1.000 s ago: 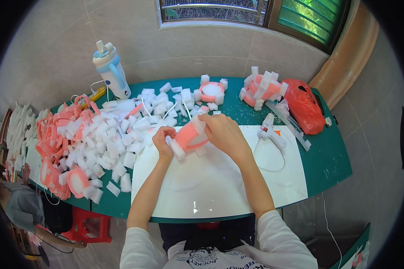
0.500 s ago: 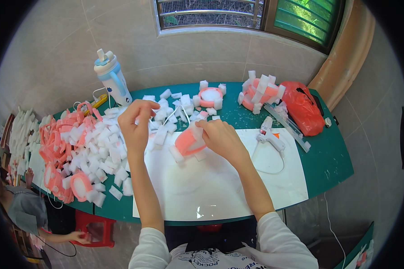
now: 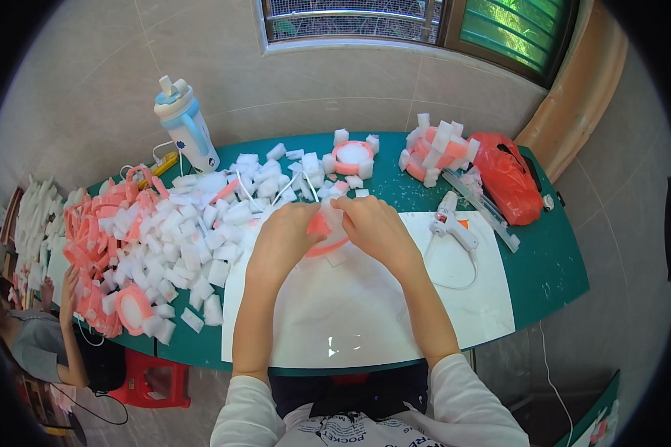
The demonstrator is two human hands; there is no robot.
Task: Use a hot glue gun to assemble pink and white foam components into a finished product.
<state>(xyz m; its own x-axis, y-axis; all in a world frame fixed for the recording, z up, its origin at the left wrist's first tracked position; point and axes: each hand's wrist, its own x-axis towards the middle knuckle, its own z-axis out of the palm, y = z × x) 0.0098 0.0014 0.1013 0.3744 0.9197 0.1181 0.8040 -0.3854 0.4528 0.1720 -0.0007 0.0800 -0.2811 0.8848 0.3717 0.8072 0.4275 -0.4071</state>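
Red bag [image 3: 508, 186]: contents hidden | white-blue bottle [image 3: 189, 132]: capped | right fingers [image 3: 343, 203] pinch pink ring [image 3: 326, 249] | left fingers [image 3: 306, 214]: grip unclear

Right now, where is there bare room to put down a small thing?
On the near part of the white sheet, between left forearm and right forearm. Also on the green tabletop right of the sheet, nearer than the red bag, apart from pale marks. Crowded: left side, with white foam bits and pink pieces; far right, with clear sticks.

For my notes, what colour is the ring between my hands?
The ring is pink, shown in head view.
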